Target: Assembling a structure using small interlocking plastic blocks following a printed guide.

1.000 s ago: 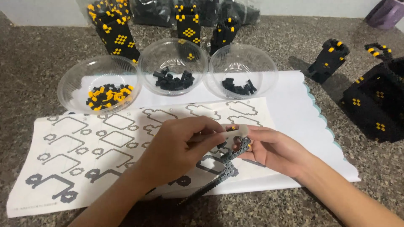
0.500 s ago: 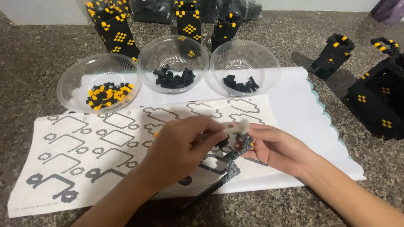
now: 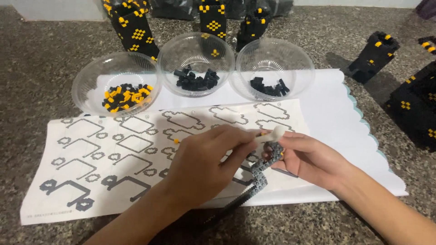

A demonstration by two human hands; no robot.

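My left hand [image 3: 204,165] reaches in from the lower left and pinches a small white tool [image 3: 274,134], with a tiny yellow piece at its tip. My right hand [image 3: 311,159] comes from the lower right and holds a curved strip of small dark grey bricks [image 3: 265,167] upright over the instruction sheet [image 3: 113,149]. The white tool's tip meets the top of the strip, and the two hands nearly touch there. The sheet shows grey outline drawings of brick shapes. Part of the strip is hidden behind my left fingers.
Three clear bowls stand behind the sheet: one with yellow and black bricks [image 3: 116,88], two with black bricks [image 3: 196,63] [image 3: 275,68]. Black-and-yellow brick towers stand at the back [image 3: 134,29] and right [image 3: 415,106]. A slim dark object [image 3: 227,209] lies under my left wrist.
Both hands stay together over the sheet. The white tool has come to the top of the brick strip, and the strip is turned a little more upright.
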